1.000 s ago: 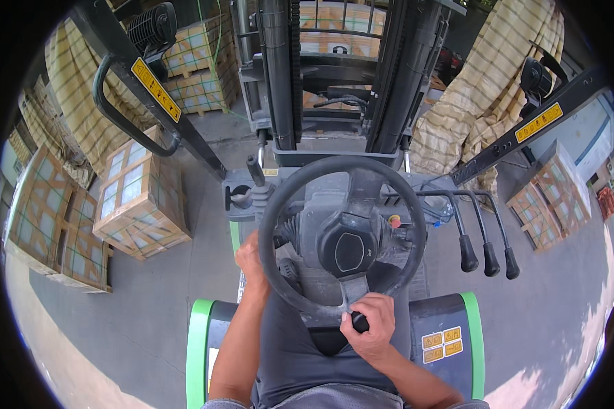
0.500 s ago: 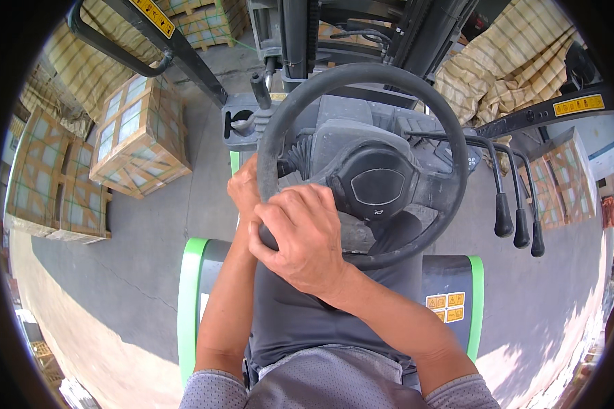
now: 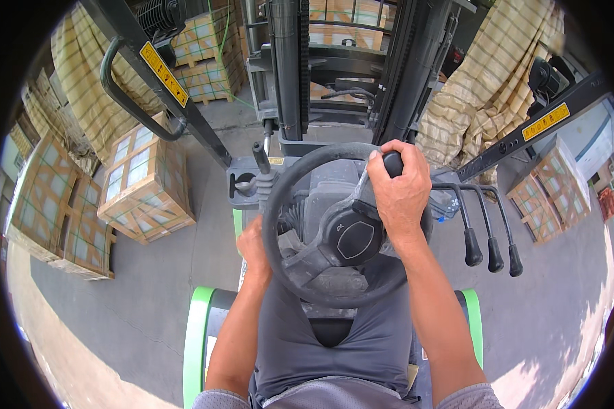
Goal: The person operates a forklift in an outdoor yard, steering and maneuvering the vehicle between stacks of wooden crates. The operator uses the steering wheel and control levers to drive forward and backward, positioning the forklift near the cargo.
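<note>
I sit in a forklift seat, looking down at a black steering wheel (image 3: 300,290). My right hand (image 3: 401,194) is closed around the black spinner knob (image 3: 393,162) at the wheel's upper right rim. My left hand (image 3: 252,247) lies at the wheel's left rim, fingers partly hidden behind it, so its grip is unclear. Three black control levers (image 3: 492,255) stand just right of my right hand. The mast (image 3: 290,68) rises straight ahead.
Strapped cardboard crates on pallets (image 3: 147,184) stand on the concrete floor at left, more crates (image 3: 549,198) at right. Striped tarps (image 3: 488,88) cover stacks ahead on both sides. A black grab handle (image 3: 126,102) runs along the left pillar. Green fenders (image 3: 196,341) flank the seat.
My right hand carried the spinner knob from the wheel's lower rim, past the left side, up to the upper right rim. The view swung slightly. The left hand stayed at the left rim.
</note>
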Tool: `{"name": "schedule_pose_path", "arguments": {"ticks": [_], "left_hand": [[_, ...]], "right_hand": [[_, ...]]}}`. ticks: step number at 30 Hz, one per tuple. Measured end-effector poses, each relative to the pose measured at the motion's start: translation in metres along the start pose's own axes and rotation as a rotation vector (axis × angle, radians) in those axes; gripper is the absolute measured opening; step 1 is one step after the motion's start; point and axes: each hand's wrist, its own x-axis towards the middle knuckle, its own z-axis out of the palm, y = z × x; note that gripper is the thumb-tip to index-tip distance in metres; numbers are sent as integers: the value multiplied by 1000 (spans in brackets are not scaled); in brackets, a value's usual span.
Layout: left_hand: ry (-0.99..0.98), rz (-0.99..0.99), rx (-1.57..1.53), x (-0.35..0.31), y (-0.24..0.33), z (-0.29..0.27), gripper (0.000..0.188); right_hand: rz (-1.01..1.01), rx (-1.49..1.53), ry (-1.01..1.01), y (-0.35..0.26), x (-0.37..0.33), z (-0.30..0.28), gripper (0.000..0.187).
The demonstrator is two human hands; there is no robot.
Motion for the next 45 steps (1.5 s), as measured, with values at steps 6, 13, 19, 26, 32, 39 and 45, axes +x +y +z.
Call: {"name": "schedule_pose_path", "arguments": {"ticks": [6,13,19,26,32,39,45], "left_hand": [[14,-18,-10,0,5,-15,9],[20,-25,59,0,6,-13,26],[10,-29,112,-10,-5,-12,25],[39,2,89,-2,0,-8,25],[90,28,131,-1,2,-3,36],[-14,-76,120,-10,14,-26,26],[107,-63,103,-28,25,-29,39]], "right_hand": [[268,-19,-3,9,-45,-64,18],[153,14,-181,-28,-161,-115,27],[27,149,-262,-79,-191,-86,31],[26,164,-249,-75,-189,-80,33],[5,208,-267,-62,-182,-79,32],[16,141,-304,-88,-195,-94,30],[42,145,-356,-89,-218,-111,20]]}}
